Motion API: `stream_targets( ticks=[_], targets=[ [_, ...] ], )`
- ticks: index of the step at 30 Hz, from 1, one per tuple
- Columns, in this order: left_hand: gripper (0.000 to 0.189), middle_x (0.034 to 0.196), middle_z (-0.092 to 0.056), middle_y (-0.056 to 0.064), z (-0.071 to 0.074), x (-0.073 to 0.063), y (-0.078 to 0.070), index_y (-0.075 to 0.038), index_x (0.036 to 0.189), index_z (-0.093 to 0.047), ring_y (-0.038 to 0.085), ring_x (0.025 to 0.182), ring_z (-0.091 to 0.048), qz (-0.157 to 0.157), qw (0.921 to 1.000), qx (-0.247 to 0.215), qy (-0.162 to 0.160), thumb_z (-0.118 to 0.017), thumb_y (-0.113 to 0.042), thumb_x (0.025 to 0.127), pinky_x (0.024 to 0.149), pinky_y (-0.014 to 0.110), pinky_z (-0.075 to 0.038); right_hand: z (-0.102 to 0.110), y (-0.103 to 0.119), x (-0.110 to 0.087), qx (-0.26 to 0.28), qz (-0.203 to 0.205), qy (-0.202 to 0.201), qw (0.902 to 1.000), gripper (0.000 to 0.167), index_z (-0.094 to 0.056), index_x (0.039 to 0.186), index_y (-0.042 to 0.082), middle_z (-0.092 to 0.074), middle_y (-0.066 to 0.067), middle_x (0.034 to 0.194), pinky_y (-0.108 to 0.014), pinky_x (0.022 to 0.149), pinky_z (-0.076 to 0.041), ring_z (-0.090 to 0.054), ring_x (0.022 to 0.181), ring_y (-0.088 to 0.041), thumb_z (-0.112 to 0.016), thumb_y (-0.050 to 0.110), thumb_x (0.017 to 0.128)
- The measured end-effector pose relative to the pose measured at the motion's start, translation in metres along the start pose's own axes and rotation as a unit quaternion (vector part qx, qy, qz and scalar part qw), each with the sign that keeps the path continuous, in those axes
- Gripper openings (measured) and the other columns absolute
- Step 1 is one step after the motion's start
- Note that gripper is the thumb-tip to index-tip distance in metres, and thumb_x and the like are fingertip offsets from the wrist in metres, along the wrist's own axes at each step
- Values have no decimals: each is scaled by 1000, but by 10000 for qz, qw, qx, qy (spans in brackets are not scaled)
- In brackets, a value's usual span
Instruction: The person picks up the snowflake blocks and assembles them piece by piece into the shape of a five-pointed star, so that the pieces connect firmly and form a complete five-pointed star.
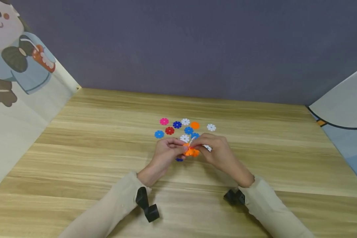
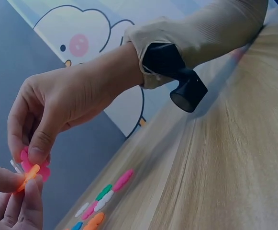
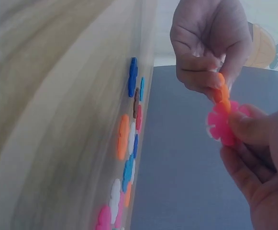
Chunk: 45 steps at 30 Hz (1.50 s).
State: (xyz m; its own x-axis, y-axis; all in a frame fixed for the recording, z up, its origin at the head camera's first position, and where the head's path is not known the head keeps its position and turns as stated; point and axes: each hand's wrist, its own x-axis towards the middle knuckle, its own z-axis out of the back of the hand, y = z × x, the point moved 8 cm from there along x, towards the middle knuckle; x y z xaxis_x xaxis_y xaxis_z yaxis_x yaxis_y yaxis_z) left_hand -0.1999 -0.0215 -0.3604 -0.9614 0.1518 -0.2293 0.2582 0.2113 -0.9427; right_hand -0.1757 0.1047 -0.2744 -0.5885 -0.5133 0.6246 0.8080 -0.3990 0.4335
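My left hand [image 1: 163,155] pinches an orange snowflake disc [image 3: 222,91] between thumb and fingers. Facing it, my right hand [image 1: 218,148] pinches a pink snowflake disc [image 3: 218,122] by its edge. The two discs meet at an angle, raised above the table in both wrist views. A thin white piece [image 2: 16,166] shows beside the pink disc; how it is joined cannot be seen. In the head view the fingers cover most of the pink disc.
Loose discs lie on the wooden table [image 1: 92,148] around and beyond the hands: a dark blue disc [image 1: 177,125], a red disc [image 1: 170,131], a light blue disc [image 1: 159,134], a white disc [image 1: 211,127] and several others. A dark panel [image 1: 190,49] rises behind the table.
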Motion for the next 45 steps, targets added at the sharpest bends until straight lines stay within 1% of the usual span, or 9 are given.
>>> stream_targets(
  ticks=[9,15,20,23,27,31,35,38,45],
  targets=[
    [16,71,-64,-2,1,4,-3,13,98,-58,8,59,-60,-185,9998,73,71,-60,12,83,57,20,-53,5,-9,0,42,-95,32,9999,20,-73,85,5,-73,-4,82,-26,70,-57,-69,76,-18,-75,-10,72],
    [18,71,-63,-2,11,8,-4,11,100,-57,8,60,-59,-201,9995,171,-159,-60,12,82,58,19,-52,14,-15,0,-239,-299,-133,9992,21,-73,83,5,-72,-4,79,-24,61,-55,-66,69,-14,-76,-11,70],
    [20,74,-63,-2,20,14,-11,11,102,-58,9,63,-60,-305,9989,331,-160,-60,11,82,63,22,-54,18,-18,0,-330,-404,-178,9985,19,-72,82,4,-72,-5,80,-26,63,-56,-67,70,-15,-76,-11,71],
    [19,76,-63,-2,31,17,-18,10,100,-59,9,64,-60,-461,9973,472,-313,-61,11,81,65,23,-54,18,-21,-1,-390,-479,-157,9980,18,-72,81,5,-72,-5,80,-24,62,-56,-67,69,-15,-76,-9,71],
    [16,76,-63,-3,48,24,-27,5,96,-59,8,65,-59,-487,9962,480,-543,-59,11,81,66,23,-54,17,-29,-3,-440,-788,-12,9959,17,-72,81,6,-72,-5,79,-22,60,-54,-66,67,-14,-76,-8,73],
    [15,75,-63,-5,67,32,-32,3,96,-59,7,65,-60,-488,9948,600,-667,-59,9,82,65,23,-54,14,-36,-6,-450,-1067,178,9931,16,-71,82,4,-71,-5,79,-25,61,-56,-67,68,-15,-74,-9,74],
    [13,71,-64,-9,90,40,-32,1,95,-60,5,63,-59,-440,9912,885,-886,-61,6,83,61,20,-51,11,-38,-7,-447,-1224,336,9909,15,-71,83,3,-71,-5,80,-27,65,-57,-67,71,-17,-74,-9,73],
    [12,68,-63,-10,104,45,-29,1,93,-60,4,60,-58,-364,9897,922,-1035,-62,5,82,58,18,-49,10,-39,-7,-451,-1293,421,9897,15,-71,83,2,-71,-5,80,-28,66,-57,-67,72,-17,-74,-9,74],
    [18,64,-61,-12,122,52,-28,8,100,-59,3,56,-56,-417,9840,1181,-1264,-61,5,82,53,16,-46,7,-39,-7,-442,-1286,569,9891,14,-71,84,1,-71,-7,81,-30,65,-57,-66,72,-18,-74,-9,74]
  ],
)
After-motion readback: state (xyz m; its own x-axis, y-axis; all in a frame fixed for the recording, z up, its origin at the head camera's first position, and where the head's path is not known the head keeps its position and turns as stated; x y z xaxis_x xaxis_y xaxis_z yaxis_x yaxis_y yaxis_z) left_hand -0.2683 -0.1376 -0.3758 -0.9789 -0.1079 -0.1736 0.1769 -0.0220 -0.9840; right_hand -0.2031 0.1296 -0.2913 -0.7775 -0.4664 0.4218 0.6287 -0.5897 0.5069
